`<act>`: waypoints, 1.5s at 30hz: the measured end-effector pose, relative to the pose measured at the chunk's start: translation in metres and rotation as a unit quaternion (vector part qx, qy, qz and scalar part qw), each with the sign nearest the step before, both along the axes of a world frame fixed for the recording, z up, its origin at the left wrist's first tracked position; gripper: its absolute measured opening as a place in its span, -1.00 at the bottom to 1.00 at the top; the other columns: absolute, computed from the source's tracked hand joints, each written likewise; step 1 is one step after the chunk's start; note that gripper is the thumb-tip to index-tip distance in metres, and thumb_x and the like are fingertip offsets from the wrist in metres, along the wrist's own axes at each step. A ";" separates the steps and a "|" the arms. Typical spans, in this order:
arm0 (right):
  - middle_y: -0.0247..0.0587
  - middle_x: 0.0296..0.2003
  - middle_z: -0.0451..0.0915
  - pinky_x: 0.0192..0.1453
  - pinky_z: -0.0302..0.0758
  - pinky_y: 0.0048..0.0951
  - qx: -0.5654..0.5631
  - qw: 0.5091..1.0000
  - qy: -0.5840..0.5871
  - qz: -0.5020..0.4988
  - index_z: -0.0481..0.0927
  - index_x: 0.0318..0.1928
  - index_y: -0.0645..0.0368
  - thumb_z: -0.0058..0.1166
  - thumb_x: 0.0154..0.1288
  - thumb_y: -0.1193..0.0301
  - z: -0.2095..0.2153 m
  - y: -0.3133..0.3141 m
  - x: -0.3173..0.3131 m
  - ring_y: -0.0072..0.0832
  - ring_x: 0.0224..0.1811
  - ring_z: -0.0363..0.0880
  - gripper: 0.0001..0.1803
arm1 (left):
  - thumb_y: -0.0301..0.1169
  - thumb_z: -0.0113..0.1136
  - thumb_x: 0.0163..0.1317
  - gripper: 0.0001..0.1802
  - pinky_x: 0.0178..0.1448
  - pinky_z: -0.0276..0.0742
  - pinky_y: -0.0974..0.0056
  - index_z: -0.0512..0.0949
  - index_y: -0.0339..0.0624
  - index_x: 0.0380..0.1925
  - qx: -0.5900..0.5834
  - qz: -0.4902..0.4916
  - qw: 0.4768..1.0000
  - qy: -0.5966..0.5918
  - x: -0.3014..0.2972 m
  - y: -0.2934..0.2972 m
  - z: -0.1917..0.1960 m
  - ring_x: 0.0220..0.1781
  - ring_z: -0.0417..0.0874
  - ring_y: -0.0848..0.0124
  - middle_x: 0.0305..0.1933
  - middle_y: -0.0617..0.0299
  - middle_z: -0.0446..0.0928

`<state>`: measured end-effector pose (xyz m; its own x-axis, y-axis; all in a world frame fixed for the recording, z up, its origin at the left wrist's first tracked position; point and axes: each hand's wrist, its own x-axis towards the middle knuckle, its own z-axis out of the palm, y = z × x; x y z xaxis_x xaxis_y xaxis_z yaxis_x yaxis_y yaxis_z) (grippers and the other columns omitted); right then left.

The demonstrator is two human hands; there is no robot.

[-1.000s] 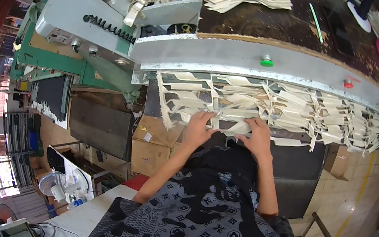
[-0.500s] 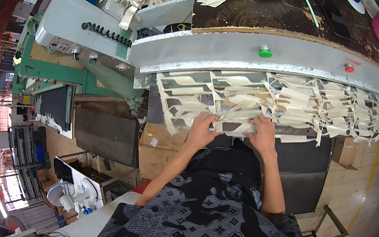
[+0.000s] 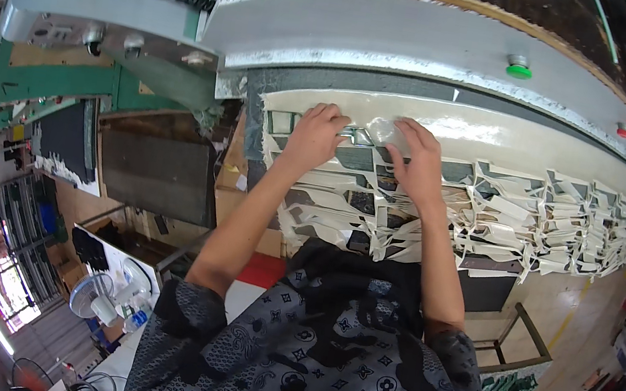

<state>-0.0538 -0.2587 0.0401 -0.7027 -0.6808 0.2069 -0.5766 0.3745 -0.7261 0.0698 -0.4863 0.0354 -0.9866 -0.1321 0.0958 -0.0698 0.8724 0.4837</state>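
A cream sheet point(image 3: 499, 138) lies on the press bed under the grey beam point(image 3: 401, 39). Its front part is cut into a web of leftover strips point(image 3: 567, 225) that hangs over the edge. My left hand point(image 3: 318, 135) and my right hand point(image 3: 416, 158) rest on the sheet close together, just in front of the beam. Between their fingertips sits a small thin metal frame point(image 3: 358, 134), touched from both sides, with a shiny glare beside it. The fingers are curled down around it.
A green button point(image 3: 518, 66) and a red button point(image 3: 623, 129) sit on the beam. To the left are a green machine frame point(image 3: 63, 77) and a dark panel point(image 3: 158, 176). A white fan point(image 3: 95, 296) stands on the floor at lower left.
Both hands have left the hanging cut strips and moved up onto the flat sheet near the beam. The view has come closer to the press.
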 end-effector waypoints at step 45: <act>-0.14 0.19 0.69 0.74 -0.04 0.23 0.001 1.000 -0.019 0.025 0.63 0.25 0.05 0.56 0.10 0.37 -0.055 -0.040 0.048 -0.11 0.37 0.57 -0.34 | -0.46 0.60 0.10 -0.31 0.26 0.58 0.05 0.57 -0.20 0.28 0.063 0.184 0.971 0.139 0.119 -0.067 -0.041 0.16 0.67 0.03 0.08 0.03 0.67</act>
<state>-0.0059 -0.2982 -0.0152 -0.6755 -0.7150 0.1801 -0.5665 0.3470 -0.7474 0.1885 -0.5531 -0.0061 -0.8089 -0.4980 0.3125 -0.2164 0.7463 0.6294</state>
